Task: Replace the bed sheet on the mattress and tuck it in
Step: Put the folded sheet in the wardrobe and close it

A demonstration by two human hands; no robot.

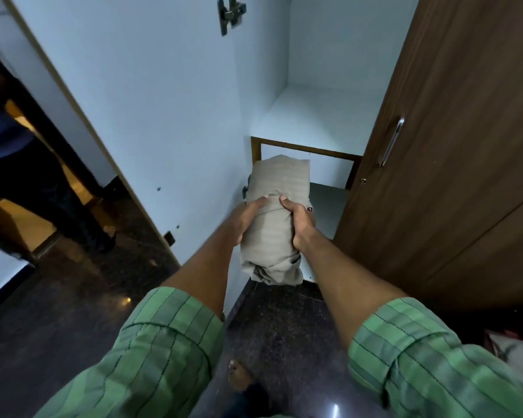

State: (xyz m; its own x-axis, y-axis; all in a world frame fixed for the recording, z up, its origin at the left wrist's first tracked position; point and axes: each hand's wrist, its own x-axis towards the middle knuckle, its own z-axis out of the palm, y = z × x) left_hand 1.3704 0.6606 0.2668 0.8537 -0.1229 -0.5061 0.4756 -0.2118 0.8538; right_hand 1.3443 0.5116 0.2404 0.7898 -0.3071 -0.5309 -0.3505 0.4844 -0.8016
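Note:
A folded beige bed sheet [277, 182] with faint stripes is held upright between both hands in front of an open wardrobe. My left hand [248, 220] grips its left side, thumb across the front. My right hand [299, 223] grips its right side with fingers curled around the cloth. The sheet's lower end [274, 271] hangs bunched below my hands. No mattress or bed is in view.
The white wardrobe door [151, 116] stands open on the left, a brown wooden door [453, 164] with a metal handle on the right. White shelves [317, 116] lie behind the sheet. Another person's legs [43, 182] stand at the far left. Dark glossy floor [58, 327] below.

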